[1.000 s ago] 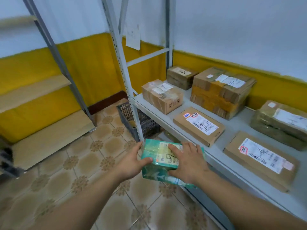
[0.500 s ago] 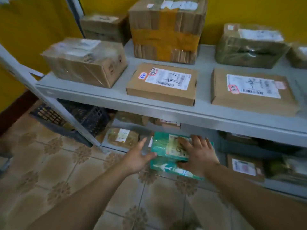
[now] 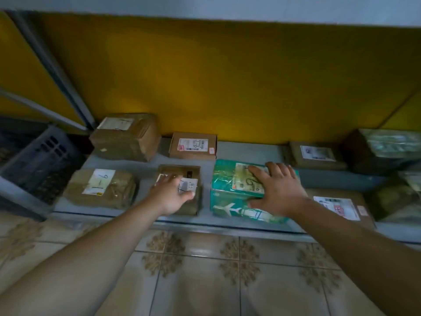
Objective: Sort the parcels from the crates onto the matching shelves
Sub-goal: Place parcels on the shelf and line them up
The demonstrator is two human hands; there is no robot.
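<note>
A teal parcel [image 3: 230, 197] with a plane print and a handwritten label sits on the low grey shelf [image 3: 145, 174] near its front edge. My right hand [image 3: 276, 190] lies spread over its top and right side, thumb against the front face. My left hand [image 3: 172, 192] reaches over a small brown parcel [image 3: 180, 172] just left of the teal one, fingers straight and touching its top.
Brown parcels line the shelf: one at front left [image 3: 100, 188], two at the back [image 3: 127, 136] [image 3: 193, 145], more to the right [image 3: 316, 155] [image 3: 339, 206]. A dark crate [image 3: 38, 163] stands at the left. Tiled floor [image 3: 205, 270] lies in front.
The teal parcel went from being held in both hands in front of the shelves down onto the bottom shelf. My left hand left it and moved onto the neighbouring brown parcel.
</note>
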